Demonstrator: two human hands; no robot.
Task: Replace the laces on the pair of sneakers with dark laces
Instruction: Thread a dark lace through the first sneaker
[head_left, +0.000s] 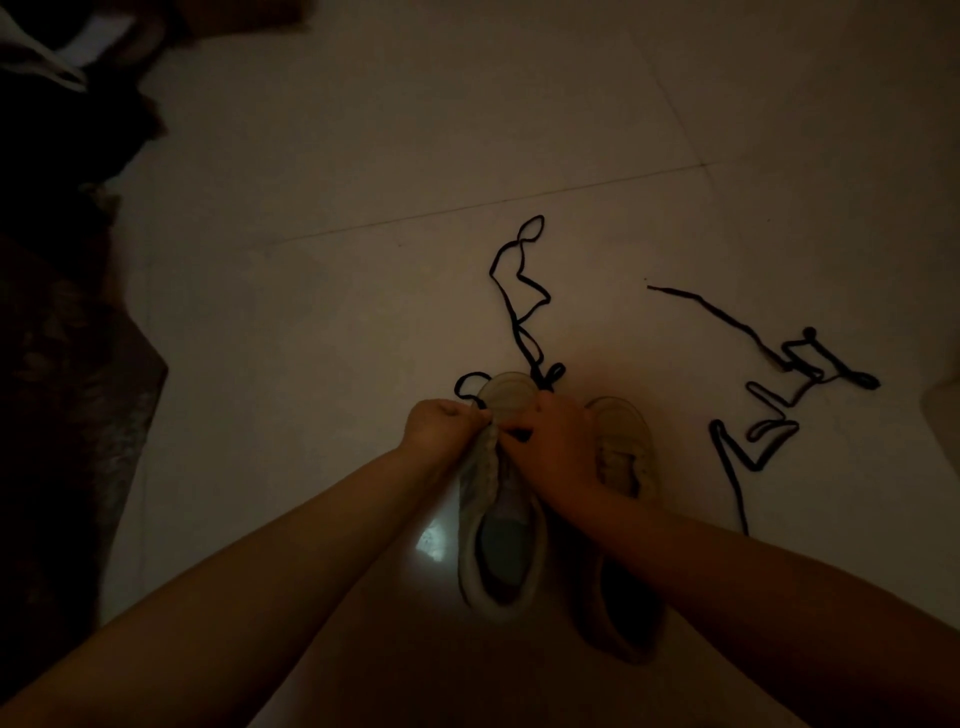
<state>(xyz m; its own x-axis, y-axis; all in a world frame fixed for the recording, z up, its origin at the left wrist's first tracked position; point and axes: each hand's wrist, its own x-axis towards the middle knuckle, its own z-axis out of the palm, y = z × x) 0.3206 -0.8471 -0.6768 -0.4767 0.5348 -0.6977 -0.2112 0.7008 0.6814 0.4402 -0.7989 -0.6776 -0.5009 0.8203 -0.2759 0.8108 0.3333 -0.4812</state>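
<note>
Two pale sneakers stand side by side on the floor, toes pointing away from me. The left sneaker (501, 551) has a dark lace (519, 291) running from its toe end and trailing away across the tiles. My left hand (441, 423) grips the lace and the shoe's edge at the front eyelets. My right hand (553, 441) pinches the same lace just beside it, over the tongue. The right sneaker (623, 447) is partly hidden under my right forearm. A second dark lace (779, 400) lies loose on the floor to the right.
The scene is dim. Pale floor tiles (363, 286) stretch ahead. A dark mass of cloth or furniture (57, 364) fills the left side. A bright reflection (431, 540) shows on the tile beside the left sneaker.
</note>
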